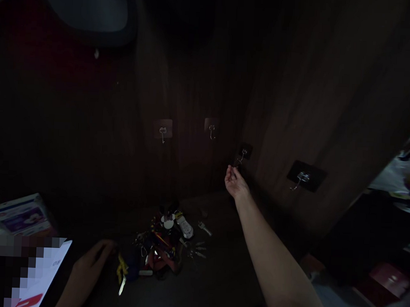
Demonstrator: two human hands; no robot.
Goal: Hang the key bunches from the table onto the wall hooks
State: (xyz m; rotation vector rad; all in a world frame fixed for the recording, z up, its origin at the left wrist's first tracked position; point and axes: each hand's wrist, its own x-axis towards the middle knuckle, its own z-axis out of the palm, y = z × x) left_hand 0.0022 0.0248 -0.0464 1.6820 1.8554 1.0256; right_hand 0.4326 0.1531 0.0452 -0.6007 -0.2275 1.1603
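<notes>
My right hand (236,184) is raised to the dark wood panel, just below a small wire hook (242,155) on a black pad. Its fingers are pinched together; whatever they hold is too small and dim to make out. Low at the left, my left hand (93,259) lies on the dark surface, fingers stretched out and their tips lost in shadow. Beside it are a yellow strap (121,267) and a bright key (122,285). A pile of keys and key rings (161,251) lies further right, with a silver remote fob (184,226) and a loose key (205,228) near it.
More wire hooks are fixed along the panels: a left hook (163,131), a middle hook (212,130) and a right hook (302,176). A printed box (24,215) and a lit screen (46,273) stand at the left. Dark rounded shapes (92,13) hang above.
</notes>
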